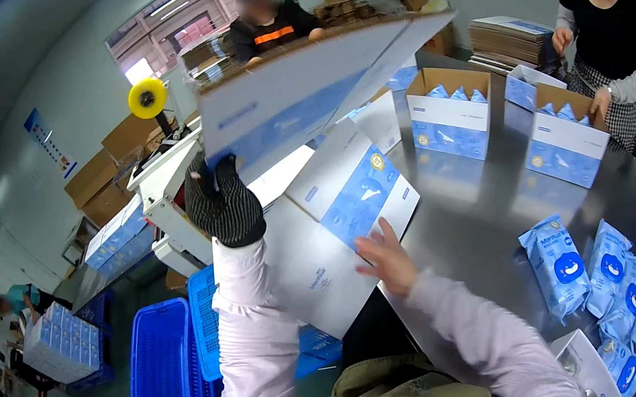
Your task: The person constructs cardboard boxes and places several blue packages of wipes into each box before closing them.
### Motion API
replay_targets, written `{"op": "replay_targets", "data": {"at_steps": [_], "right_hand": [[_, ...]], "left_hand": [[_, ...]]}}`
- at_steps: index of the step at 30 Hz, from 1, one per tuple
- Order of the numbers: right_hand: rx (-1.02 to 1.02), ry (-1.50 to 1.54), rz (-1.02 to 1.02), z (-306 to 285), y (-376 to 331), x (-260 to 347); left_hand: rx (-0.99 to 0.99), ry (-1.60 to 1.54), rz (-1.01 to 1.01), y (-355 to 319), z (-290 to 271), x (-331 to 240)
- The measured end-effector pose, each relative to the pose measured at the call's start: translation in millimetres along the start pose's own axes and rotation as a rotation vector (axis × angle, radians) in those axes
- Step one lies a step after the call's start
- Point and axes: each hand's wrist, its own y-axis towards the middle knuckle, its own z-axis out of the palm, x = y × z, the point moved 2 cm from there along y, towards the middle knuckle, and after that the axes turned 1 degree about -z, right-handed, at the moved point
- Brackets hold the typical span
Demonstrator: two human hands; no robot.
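Note:
My left hand (pixel 225 203), in a dark striped glove, is closed on the lower edge of a flattened white-and-blue carton (pixel 291 109). That carton is raised and tilted, its brown edge uppermost. Below it, a second white-and-blue carton (pixel 348 195) lies slanted at the table's edge, with a white panel (pixel 314 270) toward me. My bare right hand (pixel 390 262) is beside this carton's blue band, fingers apart and nothing gripped. Whether its fingertips touch the carton I cannot tell.
Open cartons of blue packs (pixel 449 128) (pixel 566 153) stand across the metal table (pixel 460 215). Loose blue packs (pixel 561 267) lie at right, near a small white box (pixel 581 372). Blue crates (pixel 166 359) and a taping machine (pixel 173 199) are at left. Two people (pixel 271 29) (pixel 609 46) stand opposite.

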Motion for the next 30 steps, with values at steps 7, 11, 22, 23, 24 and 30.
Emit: {"op": "replay_targets", "data": {"at_steps": [7,11,22,23,24,30], "right_hand": [[-0.026,-0.325,-0.537,-18.3,19.0,12.0],[-0.142,0.247,-0.389,-29.3,-0.4,50.4],[-0.261,0.308,-0.470,-175.8,-48.0,132.9],[-0.287,0.295,-0.419,-207.0,-46.7,150.0],[-0.268,0.266,-0.420,-218.0,-47.7,161.8],[-0.259,0.216,-0.543,-218.0,-127.3,216.7]], "left_hand": [[-0.070,-0.404,-0.395,-9.3,-49.0,31.4],[-0.023,-0.623,-0.716,-60.9,-70.8,28.1],[0.299,-0.170,-1.292,-259.6,-172.3,185.4],[0.416,-0.444,-1.541,-275.8,-154.3,170.6],[0.504,-0.720,-1.749,-277.7,-143.4,141.7],[0.453,-0.605,-1.430,-203.2,-131.2,47.5]]}}
